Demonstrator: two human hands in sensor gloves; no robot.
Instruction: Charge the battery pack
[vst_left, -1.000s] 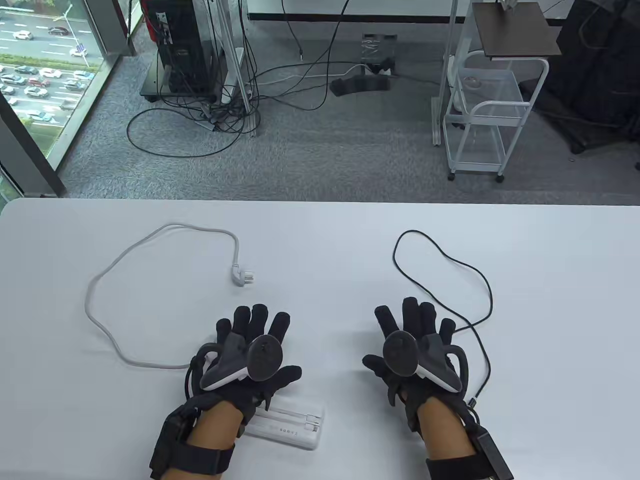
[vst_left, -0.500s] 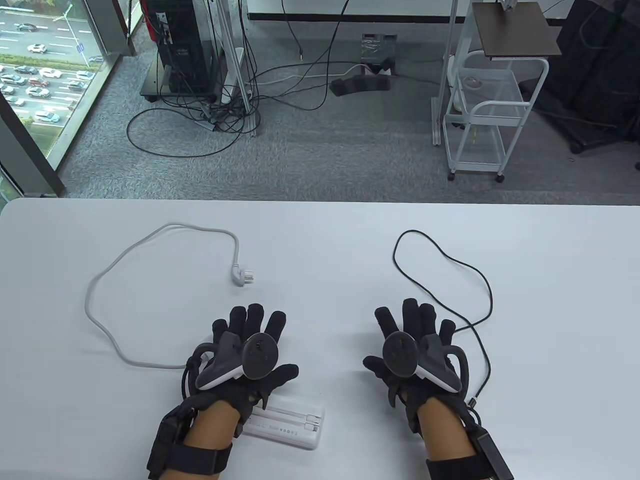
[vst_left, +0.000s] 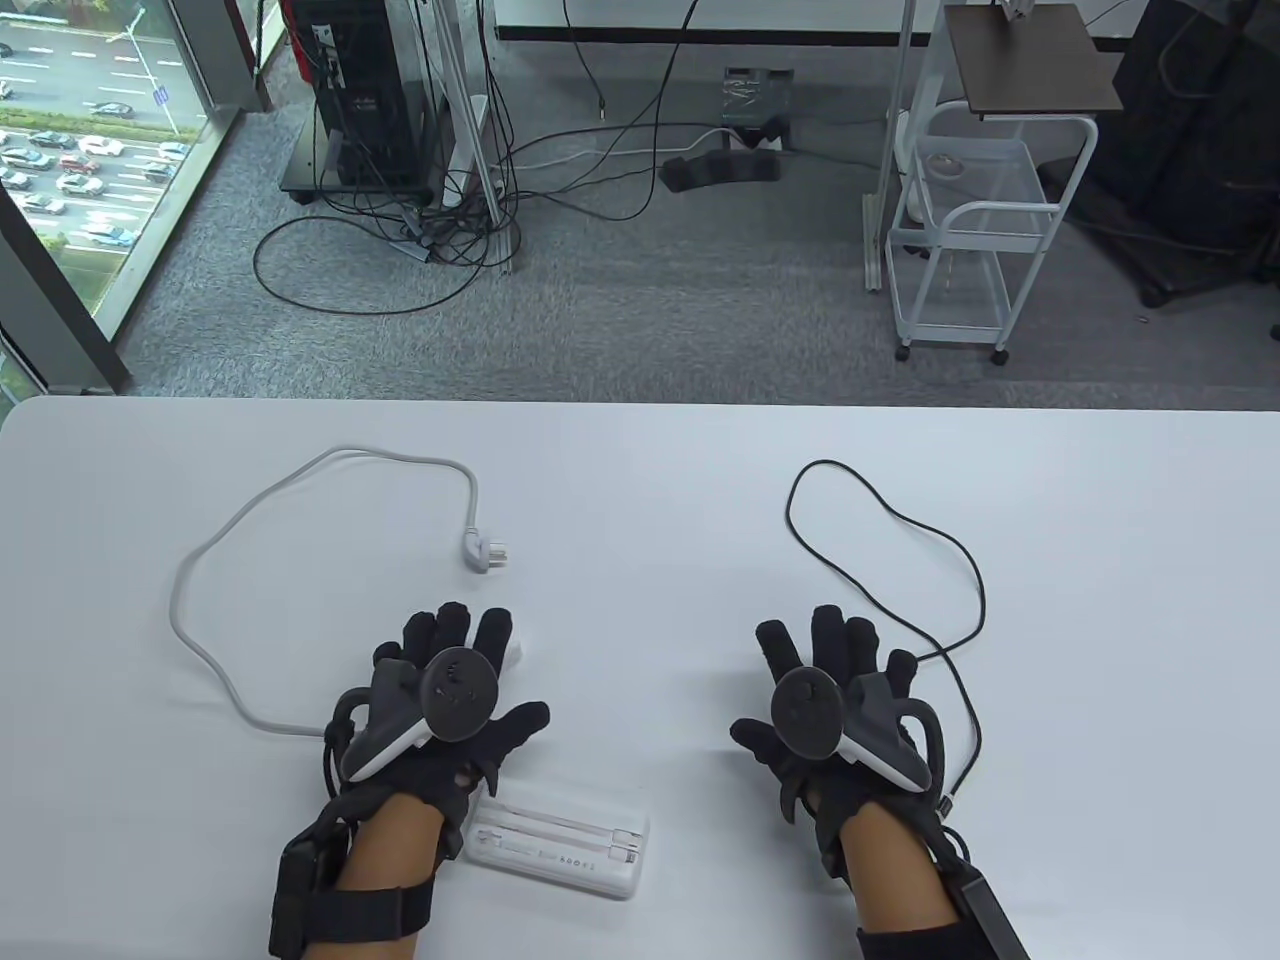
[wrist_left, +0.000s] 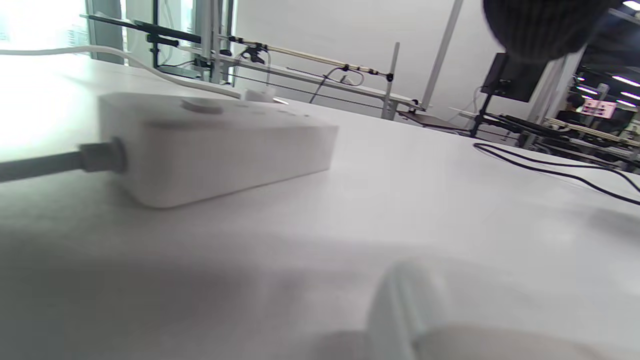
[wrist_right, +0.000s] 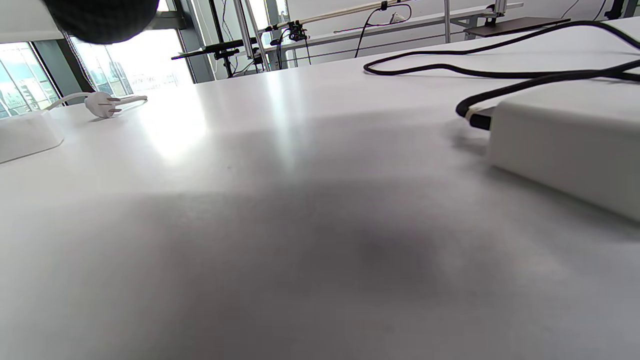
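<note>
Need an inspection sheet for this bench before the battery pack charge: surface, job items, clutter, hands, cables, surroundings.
Surface: white table, glossy.
Job's things: battery pack at the near edge by the left wrist; power strip under the left hand; white charger box by the right hand, black cable plugged in.
Clutter: nothing seen.
Grippers: left hand spread over the strip, contact unclear; right hand spread, nothing seen in its grip.
Cables: white cable loops from the strip to a plug lying unplugged; black cable loops loose on the right.
Surroundings: floor cables, white cart, window.
</note>
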